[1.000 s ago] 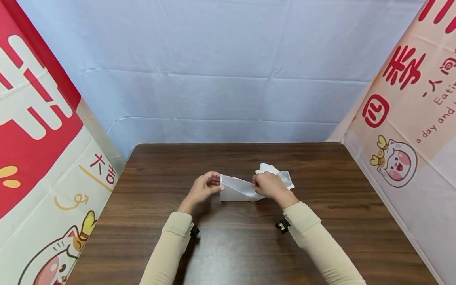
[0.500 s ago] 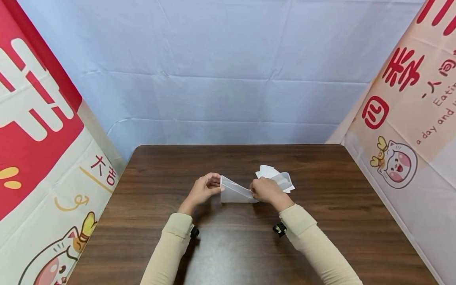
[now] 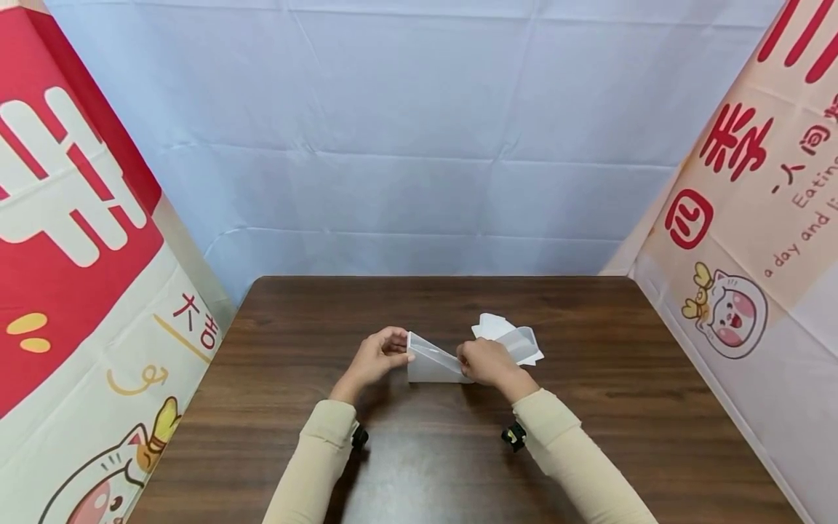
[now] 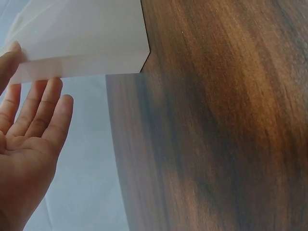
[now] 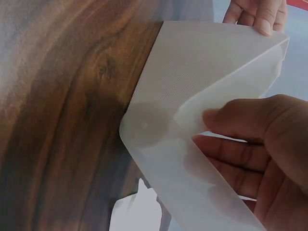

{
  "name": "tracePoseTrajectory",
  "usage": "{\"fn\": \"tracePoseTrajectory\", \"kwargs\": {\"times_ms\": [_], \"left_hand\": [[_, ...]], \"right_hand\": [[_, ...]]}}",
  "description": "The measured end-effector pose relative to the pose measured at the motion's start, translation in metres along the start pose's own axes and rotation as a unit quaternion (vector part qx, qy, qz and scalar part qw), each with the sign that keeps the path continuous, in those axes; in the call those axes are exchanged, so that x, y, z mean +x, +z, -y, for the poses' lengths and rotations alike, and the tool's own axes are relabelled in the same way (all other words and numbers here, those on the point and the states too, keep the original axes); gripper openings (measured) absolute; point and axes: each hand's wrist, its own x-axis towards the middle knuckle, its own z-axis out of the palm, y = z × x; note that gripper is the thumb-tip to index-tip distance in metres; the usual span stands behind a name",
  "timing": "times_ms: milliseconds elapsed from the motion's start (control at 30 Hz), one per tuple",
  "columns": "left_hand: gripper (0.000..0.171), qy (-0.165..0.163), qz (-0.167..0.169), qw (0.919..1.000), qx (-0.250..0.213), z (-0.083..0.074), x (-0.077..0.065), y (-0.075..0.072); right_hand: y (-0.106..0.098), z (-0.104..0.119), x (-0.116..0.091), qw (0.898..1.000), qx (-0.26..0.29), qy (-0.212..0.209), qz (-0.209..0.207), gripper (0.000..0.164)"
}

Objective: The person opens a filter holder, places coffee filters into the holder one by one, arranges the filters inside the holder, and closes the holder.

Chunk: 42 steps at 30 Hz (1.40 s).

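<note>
A translucent white plastic holder (image 3: pixel 432 367) with a slanted open top stands on the dark wooden table. Its finely ribbed side panel (image 5: pixel 178 62) and a round spot near the bottom corner show in the right wrist view. My left hand (image 3: pixel 376 358) pinches the upright left end, thumb on the near side and fingers behind. At the lower, right end, my right hand (image 3: pixel 488 362) pinches the plastic edge between thumb and fingers. Beyond that hand a translucent strip (image 5: pixel 202 192) runs on, its rounded end (image 3: pixel 521 342) showing on the right.
White paper-like pieces (image 3: pixel 492 324) lie on the table (image 3: pixel 314 306) just behind and right of my right hand. A pale cloth backdrop (image 3: pixel 393 189) rises behind the table, with printed cloths at both sides.
My right hand has shifted slightly left along the holder, and the edge it pinches has come lower. The left hand keeps its hold. The head view has tilted up a little.
</note>
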Motion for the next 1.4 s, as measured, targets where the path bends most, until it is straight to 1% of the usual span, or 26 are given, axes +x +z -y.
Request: {"fn": "tracePoseTrajectory", "kwargs": {"times_ms": [133,233,267,367,467,500,533,600,700,767,800,933,1067,1233,1400], "left_hand": [[0.034,0.004,0.003,1.0000,-0.005,-0.001,-0.002,0.001],[0.033,0.020,0.003,0.9998,-0.006,0.001,-0.003,0.001],[0.032,0.033,0.004,0.9995,-0.003,0.002,-0.003,0.001],[0.032,0.045,0.005,0.9990,-0.003,0.004,-0.003,0.001],[0.033,0.035,0.007,0.9993,-0.007,0.003,-0.002,0.001],[0.033,0.022,0.010,0.9997,-0.009,-0.003,-0.003,0.000],[0.034,0.020,0.012,0.9997,-0.010,-0.008,-0.004,0.000],[0.034,0.012,0.011,0.9998,-0.006,-0.009,-0.003,-0.001],[0.032,0.007,0.009,0.9999,0.004,-0.009,-0.002,-0.001],[0.032,0.011,0.005,0.9999,0.010,0.002,0.000,0.000],[0.032,0.010,0.005,0.9999,0.012,0.002,0.000,0.000],[0.032,0.017,0.006,0.9997,0.013,0.002,0.000,0.000],[0.032,0.010,0.002,0.9999,0.012,0.000,0.001,0.000],[0.032,-0.003,0.002,0.9999,0.010,-0.002,0.001,0.000],[0.031,-0.003,0.007,0.9999,0.009,-0.002,-0.001,0.000]], "right_hand": [[0.006,0.001,-0.002,1.000,0.003,-0.005,-0.021,0.019],[0.010,0.002,-0.002,0.999,0.003,-0.007,-0.032,0.018],[0.011,0.002,-0.002,0.999,0.002,-0.008,-0.035,0.018],[0.012,0.002,-0.002,0.999,0.001,-0.013,-0.043,0.018],[0.012,0.001,-0.002,0.999,-0.003,-0.019,-0.051,0.018],[0.011,0.001,-0.002,0.998,-0.005,-0.023,-0.053,0.018],[0.011,0.001,-0.001,0.998,-0.006,-0.024,-0.054,0.018],[0.011,0.001,-0.001,0.998,-0.008,-0.025,-0.054,0.017],[0.010,0.001,0.000,0.998,-0.008,-0.023,-0.051,0.017],[0.011,0.001,0.000,0.999,-0.008,-0.020,-0.049,0.016],[0.011,0.001,0.000,0.999,-0.008,-0.020,-0.048,0.016],[0.011,0.001,0.000,0.998,-0.012,-0.021,-0.050,0.016],[0.010,0.001,0.001,0.998,-0.012,-0.022,-0.055,0.016],[0.008,0.002,0.000,0.998,-0.008,-0.022,-0.059,0.009],[0.002,0.005,-0.003,0.999,-0.004,-0.018,-0.049,0.007]]}}
